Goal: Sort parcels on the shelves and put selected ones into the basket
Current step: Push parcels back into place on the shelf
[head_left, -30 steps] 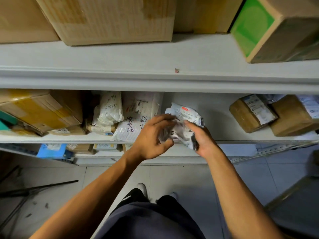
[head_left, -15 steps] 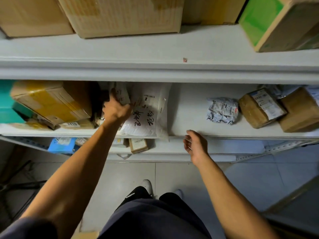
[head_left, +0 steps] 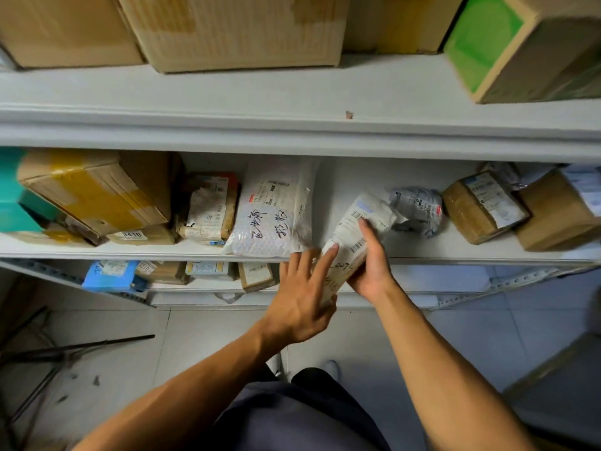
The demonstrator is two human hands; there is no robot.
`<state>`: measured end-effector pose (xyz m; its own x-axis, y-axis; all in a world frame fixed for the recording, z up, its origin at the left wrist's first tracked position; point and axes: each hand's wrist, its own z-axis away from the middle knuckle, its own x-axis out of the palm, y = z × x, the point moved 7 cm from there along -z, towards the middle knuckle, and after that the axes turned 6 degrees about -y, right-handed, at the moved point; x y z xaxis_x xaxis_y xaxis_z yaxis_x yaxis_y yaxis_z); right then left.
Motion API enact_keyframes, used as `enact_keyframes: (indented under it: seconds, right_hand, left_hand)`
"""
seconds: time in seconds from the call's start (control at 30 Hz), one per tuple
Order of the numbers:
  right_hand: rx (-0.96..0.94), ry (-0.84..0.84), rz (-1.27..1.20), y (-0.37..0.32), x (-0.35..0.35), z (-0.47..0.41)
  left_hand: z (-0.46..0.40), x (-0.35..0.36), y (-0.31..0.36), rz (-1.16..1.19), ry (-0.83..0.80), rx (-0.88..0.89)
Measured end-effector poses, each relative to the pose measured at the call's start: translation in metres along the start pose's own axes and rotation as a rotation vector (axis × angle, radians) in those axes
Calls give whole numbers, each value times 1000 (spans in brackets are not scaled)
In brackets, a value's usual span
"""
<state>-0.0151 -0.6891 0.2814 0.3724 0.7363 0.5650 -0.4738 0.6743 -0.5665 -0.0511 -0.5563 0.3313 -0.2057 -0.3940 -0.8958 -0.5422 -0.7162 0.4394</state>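
Observation:
At the front edge of the middle shelf [head_left: 130,252], both my hands hold a long white soft parcel [head_left: 369,211] with barcode labels and handwriting. My right hand [head_left: 372,268] grips its right side with fingers laid over the label. My left hand [head_left: 300,297] holds the near end, with its fingers stretched along the top and its thumb against the bottom end. A crumpled grey parcel [head_left: 419,209] lies just right of it on the shelf. A white bubble mailer [head_left: 273,209] with black handwriting leans to its left. No basket is in view.
Taped cardboard boxes [head_left: 97,190] and a small wrapped parcel [head_left: 211,209] fill the shelf's left part, and brown boxes [head_left: 481,206] stand at the right. Large cartons [head_left: 234,30] sit on the upper shelf. Small parcels [head_left: 110,275] lie on the lower shelf. Below is tiled floor [head_left: 357,336].
The crumpled grey parcel was set down on the shelf. My left hand reached into the left stack, pulled out the long white parcel and carried it right, where my right hand took hold too.

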Motion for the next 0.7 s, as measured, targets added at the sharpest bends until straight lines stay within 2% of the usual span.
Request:
enact_keyframes:
  seconds: [0.07, 0.13, 0.2, 0.23, 0.3, 0.33, 0.37, 0.4, 0.47, 0.53, 0.57, 0.6, 0.67, 0.7]
  right_hand:
    - [-28, 50, 38, -2, -9, 2]
    - [-46, 112, 129, -5, -10, 7]
    - [-100, 144, 239, -11, -14, 11]
    - [-144, 156, 258, -16, -19, 15]
    - [-215, 179, 144, -24, -37, 23]
    - [-235, 190, 88, -27, -49, 27]
    - [-240, 205, 71, -29, -59, 30]
    - [-240, 232, 99, -30, -68, 31]
    - [-250, 267, 152, -27, -78, 34]
    - [-268, 272, 187, -25, -80, 35]
    - [-291, 270, 202, -26, -77, 36]
    - [-313, 270, 225, -27, -74, 36]
    - [-339, 236, 270, -30, -63, 32]
    - [-344, 201, 293, -31, -54, 30]
  left_hand:
    - [-1, 9, 2, 84, -59, -94]
    - [-6, 16, 2, 393, -85, -230]
    - [-14, 23, -2, 898, -93, -405]
    - [-19, 28, -7, 1232, -110, -500]
    - [-21, 43, 3, 2003, -315, -638]
    - [-23, 40, 12, 2294, -424, -638]
    - [-24, 34, 17, 2470, -486, -595]
    - [-27, 24, 23, 2545, -512, -518]
    - [-32, 18, 23, 2577, -493, -453]
    - [-39, 11, 24, 2430, -418, -450]
    - [-44, 9, 16, 2245, -302, -456]
    - [-47, 3, 6, 1941, -185, -460]
    - [-55, -12, -3, 1326, -27, -316]
    - [-58, -12, -2, 1158, 3, -240]
